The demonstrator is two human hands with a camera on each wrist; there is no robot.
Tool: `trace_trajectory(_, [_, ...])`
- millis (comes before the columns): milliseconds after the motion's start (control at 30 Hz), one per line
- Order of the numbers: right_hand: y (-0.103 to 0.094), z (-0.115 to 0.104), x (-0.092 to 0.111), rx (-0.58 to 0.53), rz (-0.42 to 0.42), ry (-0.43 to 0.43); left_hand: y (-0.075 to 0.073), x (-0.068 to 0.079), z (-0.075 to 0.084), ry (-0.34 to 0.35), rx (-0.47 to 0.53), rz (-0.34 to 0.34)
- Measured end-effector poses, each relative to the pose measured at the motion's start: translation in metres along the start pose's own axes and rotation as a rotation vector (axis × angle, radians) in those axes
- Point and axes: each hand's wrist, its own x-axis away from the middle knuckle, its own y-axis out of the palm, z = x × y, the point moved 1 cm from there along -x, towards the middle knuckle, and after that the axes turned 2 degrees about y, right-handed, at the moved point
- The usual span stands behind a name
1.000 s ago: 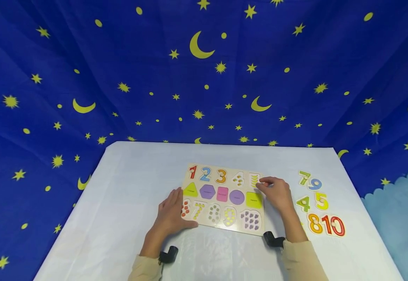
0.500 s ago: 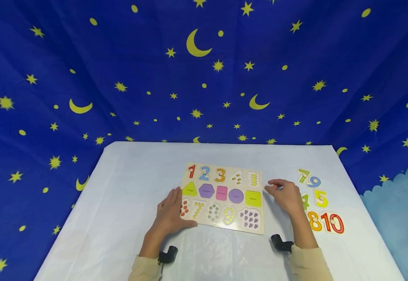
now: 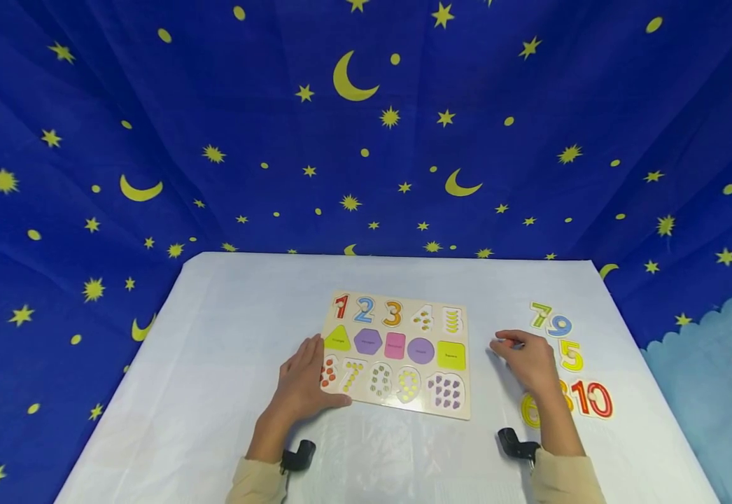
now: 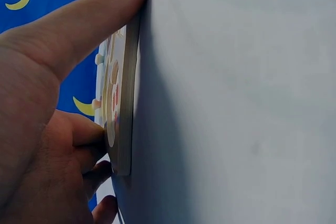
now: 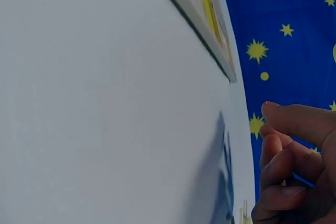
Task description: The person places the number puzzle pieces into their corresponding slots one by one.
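The wooden number puzzle board (image 3: 397, 401) lies on the white table, with pieces 1 (image 3: 341, 306), 2 (image 3: 364, 309) and 3 (image 3: 393, 313) in its top row. My left hand (image 3: 303, 378) rests at its lower left corner, fingers along the left edge and straight thumb along the near edge. In the left wrist view the thumb (image 4: 79, 27) reaches along the board's side (image 4: 127, 103). Right of the board, my right hand (image 3: 532, 360) hovers with loosely bent fingers. The right wrist view shows nothing between those fingers (image 5: 296, 121).
Loose pieces lie right of the board: green 7 (image 3: 539, 315), blue 9 (image 3: 559, 325), yellow 5 (image 3: 571, 355), red 10 (image 3: 593, 399) and yellow 6 (image 3: 530, 411). My right forearm partly covers the 8 (image 3: 568, 396). A blue starry curtain (image 3: 366, 175) hangs behind the table.
My right hand has moved from the board's picture of 5 to the right and nearer, and now covers the loose green 4. The yellow 6 has come into view. My left hand keeps its place.
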Motion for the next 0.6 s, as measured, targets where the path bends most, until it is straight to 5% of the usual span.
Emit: trace_trajectory(600, [-0.014, 0.021, 0.01, 0.063, 0.066, 0.076, 0.0, 0.001, 0.0, -0.002, 0.001, -0.009])
